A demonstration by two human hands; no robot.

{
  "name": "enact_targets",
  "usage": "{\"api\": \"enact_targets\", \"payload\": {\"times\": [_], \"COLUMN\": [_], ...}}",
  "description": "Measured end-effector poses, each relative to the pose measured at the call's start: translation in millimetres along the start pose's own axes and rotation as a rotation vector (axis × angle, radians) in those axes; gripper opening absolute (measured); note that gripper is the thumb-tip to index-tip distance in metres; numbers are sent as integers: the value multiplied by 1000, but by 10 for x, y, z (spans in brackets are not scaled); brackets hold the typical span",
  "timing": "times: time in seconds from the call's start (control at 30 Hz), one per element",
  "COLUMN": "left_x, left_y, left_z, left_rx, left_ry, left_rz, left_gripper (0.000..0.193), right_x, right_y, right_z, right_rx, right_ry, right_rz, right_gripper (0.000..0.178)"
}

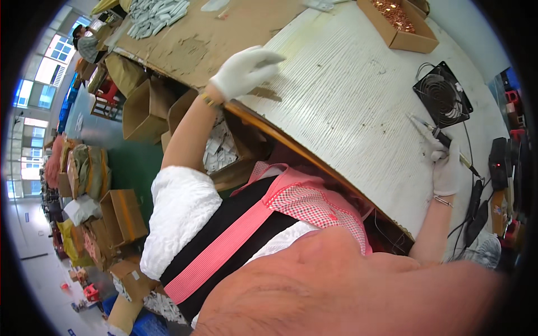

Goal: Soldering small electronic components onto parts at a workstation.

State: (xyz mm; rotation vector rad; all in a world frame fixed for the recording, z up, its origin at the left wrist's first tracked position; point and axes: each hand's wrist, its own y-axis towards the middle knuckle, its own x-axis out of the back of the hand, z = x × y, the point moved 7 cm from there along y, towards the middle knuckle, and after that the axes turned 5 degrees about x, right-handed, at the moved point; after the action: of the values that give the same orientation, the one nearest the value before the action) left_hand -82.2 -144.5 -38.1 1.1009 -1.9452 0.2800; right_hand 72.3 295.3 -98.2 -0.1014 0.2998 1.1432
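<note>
My left hand (246,73), in a white glove, hovers over the near left edge of the white table (336,84). Its fingers are stretched out and nothing shows in them. At the right side of the table my right hand (448,171), also gloved in white, is closed around the dark handle of a soldering iron (441,136). The iron's thin tip points away to the upper left, over the tabletop. A black square fan (444,94) with a round grille stands just beyond the iron.
An open cardboard box (414,42) of copper-coloured small parts sits at the far right. White pieces (157,17) lie heaped on brown cardboard (196,45) at the far left. A black device (497,162) with a red light and cables is beside my right hand. Cardboard boxes (147,109) stand left of the table.
</note>
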Motion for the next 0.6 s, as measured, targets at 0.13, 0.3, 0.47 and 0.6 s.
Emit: {"api": "enact_targets", "payload": {"times": [0.13,0.3,0.47,0.6], "left_x": [-364,-497,-612,-642], "left_y": [1024,2207,2582,2496], "left_z": [9,146,499,398], "left_rx": [-22,28,296,296], "left_ry": [207,577,624,579], "left_rz": [-26,-197,-292,-171], "left_gripper": [45,62,65,52], "right_x": [2,-61,-60,-103], "right_y": [-57,-48,-39,-69], "right_z": [129,193,222,242], "right_rx": [44,73,38,25], "right_ry": [-57,-14,56,55], "right_rz": [36,-15,-33,-15], "right_gripper": [32,30,29,28]}}
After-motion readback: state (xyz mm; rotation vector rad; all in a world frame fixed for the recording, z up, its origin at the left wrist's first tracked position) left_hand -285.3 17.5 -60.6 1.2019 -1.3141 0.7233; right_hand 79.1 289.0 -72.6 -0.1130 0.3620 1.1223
